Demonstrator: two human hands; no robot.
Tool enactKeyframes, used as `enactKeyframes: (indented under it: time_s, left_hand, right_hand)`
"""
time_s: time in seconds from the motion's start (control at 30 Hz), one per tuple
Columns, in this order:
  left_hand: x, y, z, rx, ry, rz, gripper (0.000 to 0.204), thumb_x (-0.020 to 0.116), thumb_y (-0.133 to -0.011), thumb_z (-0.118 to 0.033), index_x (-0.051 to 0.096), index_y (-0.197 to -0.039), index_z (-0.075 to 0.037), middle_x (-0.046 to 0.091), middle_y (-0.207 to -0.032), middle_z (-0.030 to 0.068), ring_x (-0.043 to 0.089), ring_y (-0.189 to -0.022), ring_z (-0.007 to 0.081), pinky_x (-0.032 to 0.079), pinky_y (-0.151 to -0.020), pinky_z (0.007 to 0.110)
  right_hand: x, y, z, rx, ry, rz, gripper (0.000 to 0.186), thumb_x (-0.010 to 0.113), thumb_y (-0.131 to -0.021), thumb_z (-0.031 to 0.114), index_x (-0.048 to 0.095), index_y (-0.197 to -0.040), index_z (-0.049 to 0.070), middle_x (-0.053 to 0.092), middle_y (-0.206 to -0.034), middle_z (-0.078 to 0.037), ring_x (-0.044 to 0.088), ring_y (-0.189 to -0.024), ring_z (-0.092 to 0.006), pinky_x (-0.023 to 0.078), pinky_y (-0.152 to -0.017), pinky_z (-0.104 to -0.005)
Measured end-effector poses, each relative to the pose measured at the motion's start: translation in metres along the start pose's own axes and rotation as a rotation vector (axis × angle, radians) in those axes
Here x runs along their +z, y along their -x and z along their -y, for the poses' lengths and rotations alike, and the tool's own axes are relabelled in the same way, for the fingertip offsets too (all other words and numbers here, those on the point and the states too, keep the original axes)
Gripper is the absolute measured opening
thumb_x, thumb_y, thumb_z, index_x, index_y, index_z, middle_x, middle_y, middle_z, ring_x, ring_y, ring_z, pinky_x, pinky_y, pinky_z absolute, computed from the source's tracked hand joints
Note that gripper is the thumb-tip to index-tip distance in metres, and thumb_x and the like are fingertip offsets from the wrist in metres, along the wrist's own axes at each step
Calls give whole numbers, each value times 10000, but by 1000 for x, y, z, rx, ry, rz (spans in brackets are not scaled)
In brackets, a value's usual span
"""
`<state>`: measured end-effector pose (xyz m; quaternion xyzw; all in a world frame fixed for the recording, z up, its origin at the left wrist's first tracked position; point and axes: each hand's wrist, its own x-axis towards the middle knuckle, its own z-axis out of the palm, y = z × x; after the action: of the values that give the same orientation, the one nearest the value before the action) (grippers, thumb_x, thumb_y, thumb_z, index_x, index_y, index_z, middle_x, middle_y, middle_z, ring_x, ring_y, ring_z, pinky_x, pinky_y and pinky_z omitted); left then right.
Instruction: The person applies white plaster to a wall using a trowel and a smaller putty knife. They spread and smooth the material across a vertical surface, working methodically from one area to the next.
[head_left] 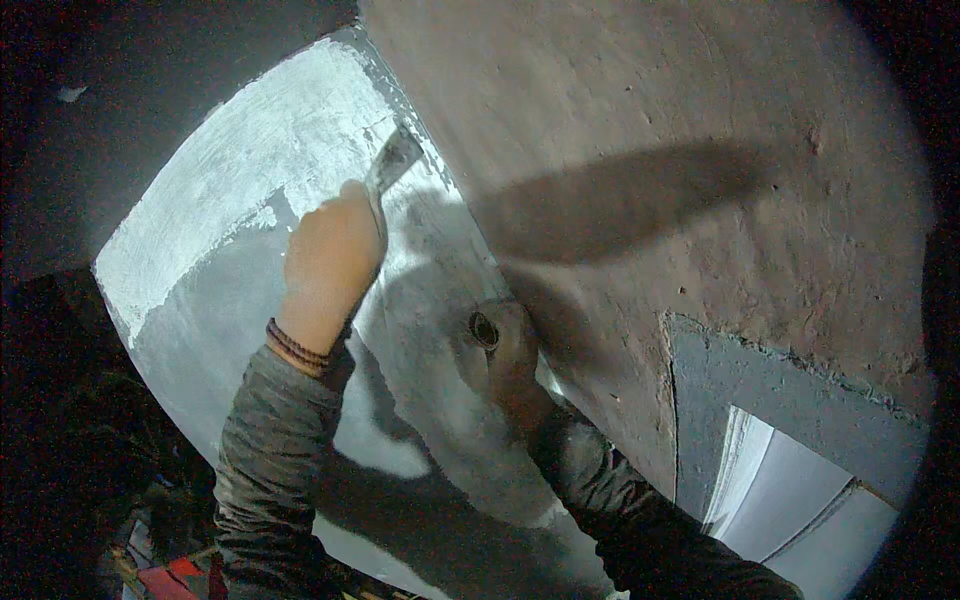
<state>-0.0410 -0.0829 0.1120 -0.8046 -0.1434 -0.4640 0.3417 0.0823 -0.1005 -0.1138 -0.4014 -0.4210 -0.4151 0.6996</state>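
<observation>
My left hand (pixel 333 250) is closed around a putty knife (pixel 398 157). Its metal blade points up and right, close to the corner edge of a grey wall panel (pixel 230 310). Fresh white coating (pixel 290 115) covers the upper part of this surface, with a ragged lower border. Lower and to the right, my right hand (pixel 515 355) is curled into a fist in front of the panel. A dark round shape (pixel 484 330) shows at the fist; whether it is a tool's end or the hollow of the fingers, I cannot make out.
A rough brown plastered wall (pixel 620 120) meets the panel along a slanting edge. Grey trim (pixel 790 380) frames an opening at lower right, with a white surface (pixel 800 490) inside. Red material (pixel 175 580) lies far below at lower left. Shadows darken both walls.
</observation>
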Motion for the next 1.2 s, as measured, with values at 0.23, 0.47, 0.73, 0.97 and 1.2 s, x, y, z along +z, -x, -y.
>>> enactKeyframes:
  time_s: [0.23,0.47,0.73,0.97,1.2]
  left_hand:
    - [14,6,1,-1,-11,95,280,429,-1030,-241,597,-1006,-17,706,-860,273,712,-860,471,572,-767,560]
    - [0,9,-8,-1,76,280,252,499,-1017,-252,584,-994,-16,692,-842,285,693,-822,491,546,-740,586]
    - [6,-1,3,29,2,31,279,450,-1030,-230,594,-994,5,706,-836,274,710,-801,476,575,-726,559]
    - [9,-2,-1,-17,46,18,308,418,-1046,-255,601,-1034,-6,700,-867,299,702,-840,496,557,-784,588]
    - [6,8,-5,-17,100,226,273,553,-983,-259,590,-1041,6,692,-899,295,683,-876,500,544,-772,582]
  right_hand:
    - [-2,-1,-4,-101,114,-109,384,834,-773,120,635,-1081,7,641,-921,-185,631,-840,-365,510,-750,-446]
    - [4,1,-14,-109,150,-102,424,838,-761,115,602,-1092,-5,650,-932,-165,609,-788,-346,505,-713,-426]
    - [2,1,-4,-53,85,4,214,643,-958,230,660,-1007,22,681,-951,-106,639,-799,-260,516,-719,-398]
    - [-3,-5,6,176,-121,-20,246,776,-831,131,678,-1031,27,665,-928,-134,638,-841,-307,522,-789,-407]
    - [-4,-3,3,167,111,103,296,819,-782,97,661,-1020,20,655,-910,-147,632,-840,-326,516,-784,-430]
